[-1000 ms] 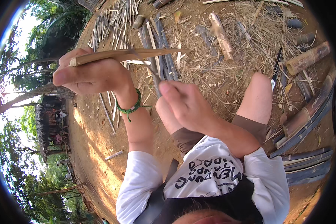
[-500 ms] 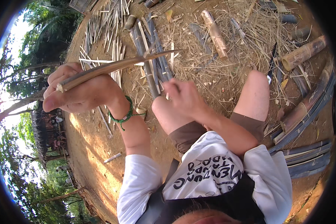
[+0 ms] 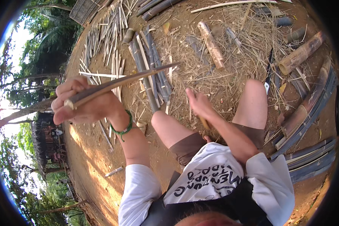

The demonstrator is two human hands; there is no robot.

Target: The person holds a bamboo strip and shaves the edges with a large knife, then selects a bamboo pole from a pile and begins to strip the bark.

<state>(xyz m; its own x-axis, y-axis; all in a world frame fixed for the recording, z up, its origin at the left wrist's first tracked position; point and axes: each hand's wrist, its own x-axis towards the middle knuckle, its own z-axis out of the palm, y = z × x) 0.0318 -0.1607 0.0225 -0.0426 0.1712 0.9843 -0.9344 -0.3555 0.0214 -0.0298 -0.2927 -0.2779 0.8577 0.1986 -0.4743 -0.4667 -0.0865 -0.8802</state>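
Observation:
I sit on bare earth with my knees (image 3: 169, 128) bent in front of me. My left hand (image 3: 83, 103) is raised at the left and closed around the thick end of a long thin bamboo strip (image 3: 132, 77), which slants up to the right over the ground. My right hand (image 3: 197, 103) hangs between my knees, fingers curled around a short tan handle-like piece (image 3: 204, 122); its other end is hidden by the hand. A green band (image 3: 124, 128) circles my left wrist. The two hands are apart.
A bundle of grey-green bamboo strips (image 3: 154, 71) lies just beyond my knees. Pale split slats (image 3: 109, 41) are spread at the far left. Bamboo sections (image 3: 211, 44) (image 3: 301, 54) lie in dry straw. Curved dark bamboo halves (image 3: 309, 109) are stacked at the right.
My left hand has swung left and lower with the strip, whose far end now tilts upward. My right hand has dropped away from the strip toward my knees.

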